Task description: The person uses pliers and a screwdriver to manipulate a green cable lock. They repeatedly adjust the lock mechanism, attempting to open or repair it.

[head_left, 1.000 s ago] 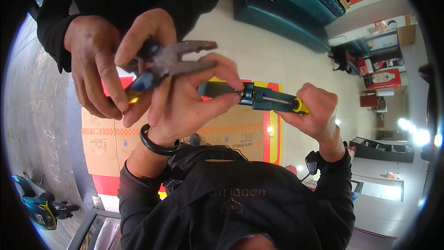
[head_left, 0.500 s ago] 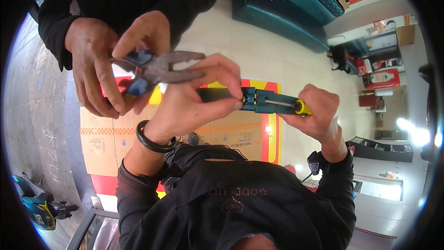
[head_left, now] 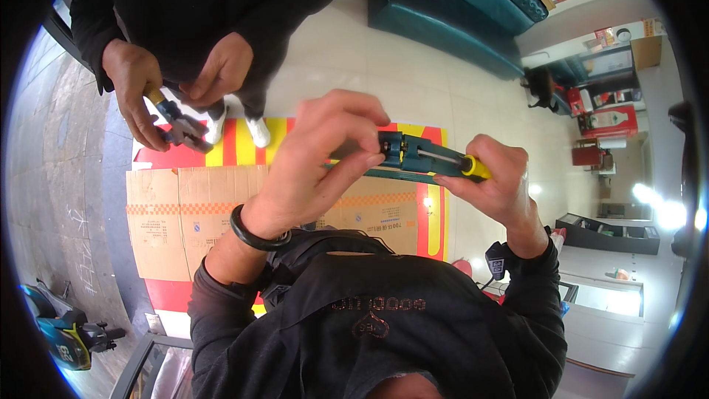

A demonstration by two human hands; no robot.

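A long dark teal tool [head_left: 415,154] with a slotted body slants between my hands, held above the cardboard. A thin metal rod runs along its slot towards a yellow end piece [head_left: 476,168]. My right hand [head_left: 502,177] is closed around that end, thumb against the yellow part. At the other end my left hand [head_left: 325,151], somewhat blurred, has thumb and fingers bent together in a pinch; whatever is between the fingertips is hidden. Opposite me, another person's hand [head_left: 133,89] holds pliers [head_left: 177,124] pointing down; that person's other hand [head_left: 225,66] hangs beside it.
Below my hands lies flattened cardboard [head_left: 199,214] on a red and yellow mat [head_left: 436,214]. The other person's white shoes [head_left: 257,131] stand at its far edge. A teal sofa [head_left: 443,22] is at the back right, a scooter [head_left: 63,329] at the lower left.
The other person's pliers have been drawn back to the far left, away from my left hand. My left hand has lifted slightly, and the tool's right end has shifted a little left.
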